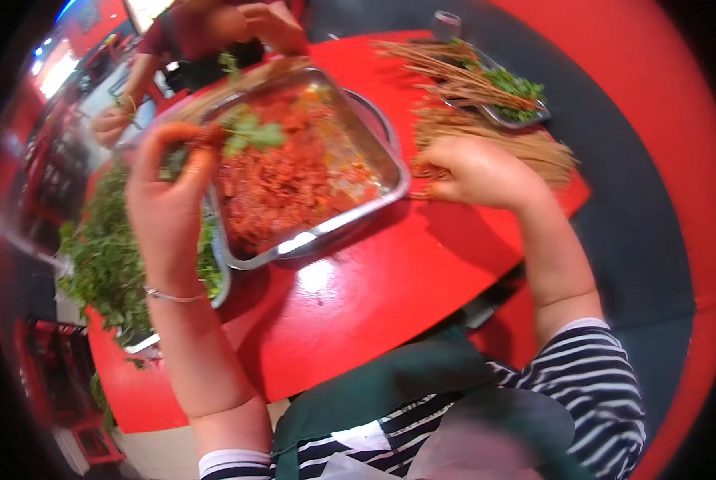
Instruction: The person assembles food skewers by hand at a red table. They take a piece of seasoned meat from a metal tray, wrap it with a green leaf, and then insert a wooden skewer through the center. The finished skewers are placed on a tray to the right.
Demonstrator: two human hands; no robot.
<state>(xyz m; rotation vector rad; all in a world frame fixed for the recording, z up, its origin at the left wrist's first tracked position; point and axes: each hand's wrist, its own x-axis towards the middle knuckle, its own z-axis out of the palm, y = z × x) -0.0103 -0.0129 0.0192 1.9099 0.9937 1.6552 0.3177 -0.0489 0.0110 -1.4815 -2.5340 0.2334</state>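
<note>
My left hand (174, 192) is raised at the left side of a metal tray (334, 227). Its thumb and forefinger pinch a small reddish piece with a green leafy herb sprig (253, 133) pointing right over the tray. Red, sauce-coated shredded food (280, 192) fills much of the tray, with oily liquid at its right. Beyond the tray's right edge, my right hand (475, 171) is bent down at a pile of thin wooden skewers (508, 147). A thin brown stick (418, 195) pokes out from its fingertips; the grip itself is partly hidden.
Bunches of green herbs (102, 264) lie at the left of the red table (334, 324). A smaller metal tray (523, 123) at the back right holds loaded skewers (454, 81) and greens. A glass (446, 25) stands behind it. Another person's hand (113, 125) is across the table.
</note>
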